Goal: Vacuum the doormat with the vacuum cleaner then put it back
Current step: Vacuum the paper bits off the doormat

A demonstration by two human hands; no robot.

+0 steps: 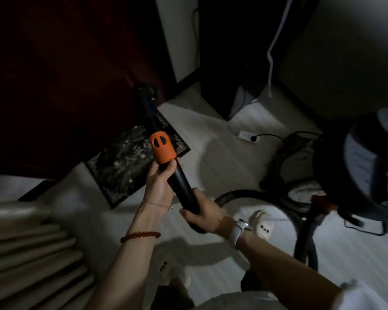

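The vacuum cleaner's drum body (pixel 367 173) sits on the floor at about three o'clock; it looks bulky and heavy, better dragged by its hose (pixel 251 194) than lifted. The doormat (pixel 126 166) lies flat at ten o'clock from the hands, against the dark door; thin and probably light, it may ruck up under suction. The rigid black wand (pixel 179 177) points to eleven o'clock, its nozzle end above the mat's far edge. The left hand (pixel 159 186) wraps the tube just below the orange collar (pixel 162 148), fingers closed. The right hand (pixel 202 215) clasps the lower end, which looks a sound two-point hold for steering.
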